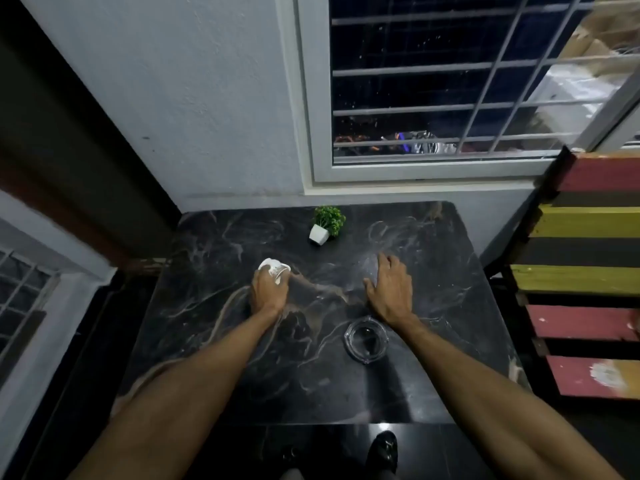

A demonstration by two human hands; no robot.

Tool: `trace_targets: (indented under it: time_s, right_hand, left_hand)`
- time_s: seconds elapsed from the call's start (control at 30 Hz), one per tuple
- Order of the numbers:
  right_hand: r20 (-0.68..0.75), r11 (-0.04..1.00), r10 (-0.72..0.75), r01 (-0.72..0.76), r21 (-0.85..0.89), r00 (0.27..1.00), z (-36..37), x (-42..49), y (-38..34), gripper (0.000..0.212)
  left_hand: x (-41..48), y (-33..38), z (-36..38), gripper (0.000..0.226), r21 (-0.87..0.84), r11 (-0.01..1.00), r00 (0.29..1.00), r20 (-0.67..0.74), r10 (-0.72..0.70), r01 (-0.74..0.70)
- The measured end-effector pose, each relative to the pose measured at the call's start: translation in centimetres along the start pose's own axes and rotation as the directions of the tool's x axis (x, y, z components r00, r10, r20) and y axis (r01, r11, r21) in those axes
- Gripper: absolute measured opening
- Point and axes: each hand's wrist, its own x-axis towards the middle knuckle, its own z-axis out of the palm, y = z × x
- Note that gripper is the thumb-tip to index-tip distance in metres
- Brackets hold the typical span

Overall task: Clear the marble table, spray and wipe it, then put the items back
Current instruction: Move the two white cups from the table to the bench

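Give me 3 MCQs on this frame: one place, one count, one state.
1. Where is the plant?
A. far side of the table, near the wall
B. near edge, by the person
C. on the floor

2. How many items are on the table or held over it?
A. one
B. three
C. five

3. What is the left hand doing?
A. lying flat and empty
B. gripping a white cup
C. holding a spray bottle

Answers: 1 A, the plant sits near the wall. 2 B, plant, cup and glass ashtray. 3 B, the fingers wrap the cup; the right hand is open and empty.
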Motion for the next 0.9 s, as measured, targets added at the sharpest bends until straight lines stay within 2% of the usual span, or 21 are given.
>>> trace_targets:
  time_s: [0.07,0.13,0.3,0.4,0.57,0.67,0.77,0.9]
  right_hand:
    - [0.001,0.998,0.066,-0.066,-0.002,0.998,0.5,0.3,0.7,0.061]
    - [0.024,0.994,0.107,-0.106,-0.031,0.994,1.4,0.0,1.4,0.061]
    - [0.096,0.981,0.189,-0.184,-0.063,0.977,4.0,0.9,1.9,0.066]
    - [0.107,0.973,0.227,-0.221,-0.063,0.968,4.9,1.3,1.7,0.066]
    - [0.107,0.95,0.308,-0.3,-0.079,0.945,5.5,2.3,1.2,0.065]
    - [0.103,0.941,0.337,-0.332,-0.066,0.936,5.7,2.3,1.2,0.064]
    - [0.097,0.938,0.343,-0.346,0.013,0.934,5.7,2.2,1.3,0.059]
    - [0.059,0.911,0.327,-0.331,0.247,0.943,4.6,1.8,1.7,0.065]
  left_hand:
    - [1.4,0.2,0.4,0.067,-0.091,0.972,0.971,-0.083,-0.226,0.218]
    - [2.8,0.1,0.5,0.074,-0.159,0.918,0.921,-0.084,-0.379,0.363]
    - [6.9,-1.4,2.5,0.086,-0.249,0.829,0.849,-0.047,-0.527,0.501]
    - [8.2,-1.7,3.3,0.09,-0.267,0.806,0.833,-0.021,-0.552,0.528]
    - [8.7,-0.9,3.5,0.075,-0.35,0.773,0.822,-0.015,-0.569,0.528]
    - [8.2,-0.4,3.2,0.076,-0.415,0.747,0.819,-0.008,-0.574,0.519]
    - [7.7,-0.2,3.3,0.081,-0.433,0.774,0.847,-0.041,-0.529,0.462]
    - [5.7,1.8,3.8,0.069,-0.462,0.842,0.931,-0.083,-0.355,0.28]
